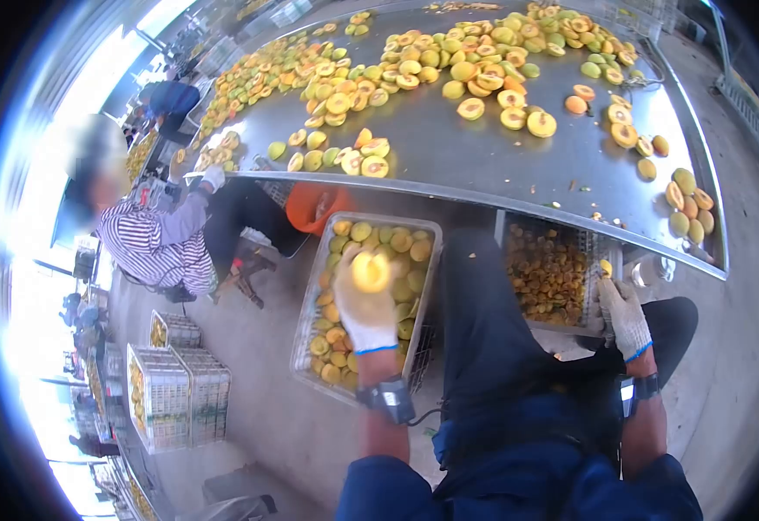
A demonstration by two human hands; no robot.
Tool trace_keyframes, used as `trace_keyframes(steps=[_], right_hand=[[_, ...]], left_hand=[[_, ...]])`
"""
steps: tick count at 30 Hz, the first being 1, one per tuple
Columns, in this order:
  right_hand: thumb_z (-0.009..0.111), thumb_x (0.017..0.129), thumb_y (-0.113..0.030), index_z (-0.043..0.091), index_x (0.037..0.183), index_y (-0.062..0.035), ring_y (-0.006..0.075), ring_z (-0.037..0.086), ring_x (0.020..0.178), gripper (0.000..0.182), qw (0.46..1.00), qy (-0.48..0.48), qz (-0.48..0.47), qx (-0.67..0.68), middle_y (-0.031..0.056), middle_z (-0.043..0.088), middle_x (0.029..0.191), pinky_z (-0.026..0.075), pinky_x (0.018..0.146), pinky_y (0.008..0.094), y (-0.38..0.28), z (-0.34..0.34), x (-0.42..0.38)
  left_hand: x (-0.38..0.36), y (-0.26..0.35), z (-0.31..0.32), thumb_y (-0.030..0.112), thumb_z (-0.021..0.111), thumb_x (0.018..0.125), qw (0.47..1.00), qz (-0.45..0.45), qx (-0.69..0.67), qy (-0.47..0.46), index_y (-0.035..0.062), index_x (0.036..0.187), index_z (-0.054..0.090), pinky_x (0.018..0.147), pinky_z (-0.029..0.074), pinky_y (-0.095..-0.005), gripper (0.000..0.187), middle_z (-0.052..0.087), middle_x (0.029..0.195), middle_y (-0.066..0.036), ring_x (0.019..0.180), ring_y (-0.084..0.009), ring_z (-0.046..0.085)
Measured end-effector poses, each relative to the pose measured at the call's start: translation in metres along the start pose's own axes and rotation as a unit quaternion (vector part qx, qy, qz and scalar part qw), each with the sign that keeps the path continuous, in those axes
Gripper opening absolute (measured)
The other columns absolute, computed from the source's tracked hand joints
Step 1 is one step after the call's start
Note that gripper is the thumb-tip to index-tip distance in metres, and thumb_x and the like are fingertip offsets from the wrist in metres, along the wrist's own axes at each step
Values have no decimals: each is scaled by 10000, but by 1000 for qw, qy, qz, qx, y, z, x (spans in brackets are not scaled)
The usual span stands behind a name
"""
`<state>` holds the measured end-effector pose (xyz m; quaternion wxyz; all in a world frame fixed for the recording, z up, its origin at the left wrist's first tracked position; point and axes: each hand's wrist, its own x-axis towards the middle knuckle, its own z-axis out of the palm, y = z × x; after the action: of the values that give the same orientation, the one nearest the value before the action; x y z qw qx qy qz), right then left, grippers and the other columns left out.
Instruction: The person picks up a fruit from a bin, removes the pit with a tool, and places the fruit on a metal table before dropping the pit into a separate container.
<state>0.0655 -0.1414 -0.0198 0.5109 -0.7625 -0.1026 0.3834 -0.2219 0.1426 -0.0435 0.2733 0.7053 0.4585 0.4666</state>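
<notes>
My left hand point(364, 311), in a white glove, holds a halved yellow fruit point(371, 271) cut side up over a wire tray point(307, 300) filled with fruit halves. My right hand point(624, 314), also gloved, pinches a small yellow piece point(606, 267) beside a second wire tray point(502, 227) full of dark pits. Both trays sit below the front edge of a long steel table point(483, 161). My dark trousers lie between the two trays.
Whole and halved fruit are strewn over the steel table. A person in a striped top point(155, 243) sits to the left, a gloved hand on the table edge. An orange bucket point(312, 207) stands under the table. Stacked wire crates point(175, 395) stand on the floor at left.
</notes>
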Motion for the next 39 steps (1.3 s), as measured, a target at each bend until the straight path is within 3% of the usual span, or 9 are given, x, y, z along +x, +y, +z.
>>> trace_keyframes(steps=[3, 10, 15, 19, 24, 28, 31, 33, 39], right_hand=[[558, 1080, -372, 609, 938, -63, 77, 515, 473, 345, 1000, 5, 24, 12, -11, 538, 667, 395, 408, 234, 4, 5, 4], [553, 1074, -345, 578, 914, -57, 86, 489, 446, 330, 999, -12, 51, -14, -6, 515, 665, 396, 409, 247, 11, 18, 15], [558, 1071, -339, 572, 915, -63, 79, 475, 430, 317, 998, -6, 52, -17, -5, 514, 668, 380, 393, 245, 9, 29, 16], [529, 1088, -383, 571, 929, -52, 107, 532, 400, 369, 998, -11, 57, -28, 18, 553, 616, 370, 317, 248, 8, 33, 14], [527, 1089, -368, 576, 942, -49, 106, 529, 407, 354, 998, -15, 48, -35, 21, 557, 616, 365, 321, 250, 16, 39, 20], [575, 1062, -320, 621, 977, -55, 67, 504, 470, 282, 999, 13, 15, -51, -23, 531, 691, 368, 427, 240, 6, 51, 15], [591, 1018, -352, 675, 1007, 21, 387, 733, 815, 383, 930, -1, -47, -365, 300, 696, 872, 539, 758, 504, 6, 53, 23], [596, 1016, -386, 680, 1008, 14, 495, 676, 939, 409, 902, -7, -68, -425, 310, 698, 937, 499, 816, 563, 27, 48, 38], [602, 1015, -406, 662, 1037, -2, 313, 686, 691, 409, 966, -7, -53, -254, 165, 681, 794, 523, 621, 435, 10, 32, 21]], left_hand=[[-27, -101, -63, 173, 655, 1013, 935, -199, -276, 101, -20, 1348, 592, 992, 531, -353, 392, 665, 1227, -124, 1117, -221, 644], [-76, -212, -180, 243, 620, 1026, 919, -316, -78, 221, -63, 1317, 643, 986, 529, -362, 422, 664, 1318, -170, 1172, -251, 646], [-99, -272, -217, 244, 618, 979, 854, -379, 358, 17, -14, 1333, 663, 1044, 497, -448, 440, 638, 1359, -242, 1206, -406, 630], [-112, -246, -201, 194, 626, 938, 813, -368, 451, -32, 34, 1329, 679, 1039, 500, -462, 426, 633, 1376, -223, 1212, -413, 624], [-123, -252, -191, 165, 633, 912, 830, -67, 551, -53, 45, 1282, 698, 999, 524, -476, 394, 640, 1377, -208, 1205, -412, 639], [-117, -277, -193, 207, 665, 887, 784, -272, 536, -156, 38, 1233, 714, 961, 540, -494, 389, 702, 1252, -229, 1124, -418, 683], [-113, -281, -195, 282, 706, 853, 769, -251, 561, -175, 36, 1057, 782, 844, 576, -520, 329, 762, 1003, -229, 952, -414, 736], [-96, -276, -193, 296, 707, 843, 754, -228, 581, -206, 40, 934, 808, 779, 578, -534, 289, 755, 888, -229, 884, -425, 738], [-13, -207, -140, 217, 666, 909, 871, -179, 440, -124, -3, 1015, 791, 848, 573, -475, 274, 755, 998, -258, 952, -397, 736]])
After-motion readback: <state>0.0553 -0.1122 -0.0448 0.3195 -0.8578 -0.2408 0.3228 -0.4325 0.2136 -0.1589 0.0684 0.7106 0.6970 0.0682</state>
